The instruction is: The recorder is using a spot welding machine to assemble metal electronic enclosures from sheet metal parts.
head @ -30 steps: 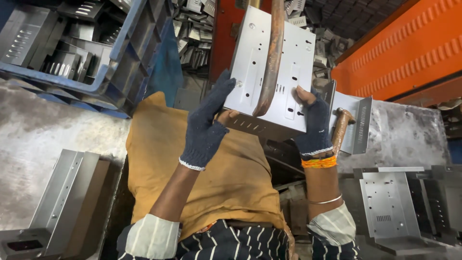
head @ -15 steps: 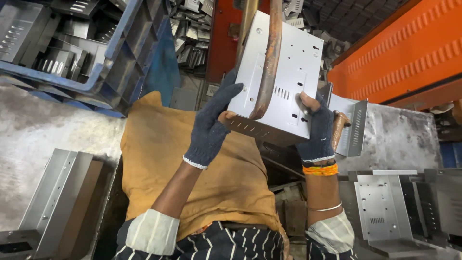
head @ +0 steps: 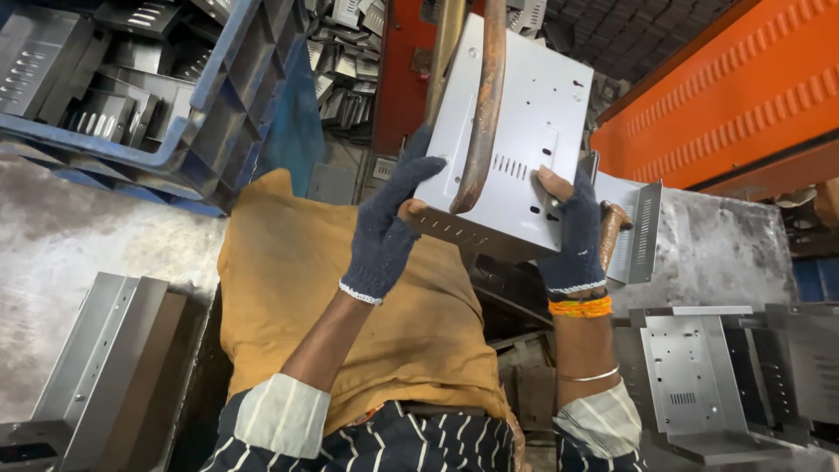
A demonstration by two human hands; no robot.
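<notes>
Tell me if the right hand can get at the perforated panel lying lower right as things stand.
Probably not at once: the right hand grips the sheet-metal housing together with the left hand. The path to the perforated panel looks unobstructed.

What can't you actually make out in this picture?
Head view only:
- Top of the metal panel: cut off by the upper edge.
- Where the rusty bar begins: beyond that edge.
- Left hand palm and right hand palm: hidden by gloves and the panel.
- Blue crate contents: partly beyond the frame, too dim to tell apart.
</notes>
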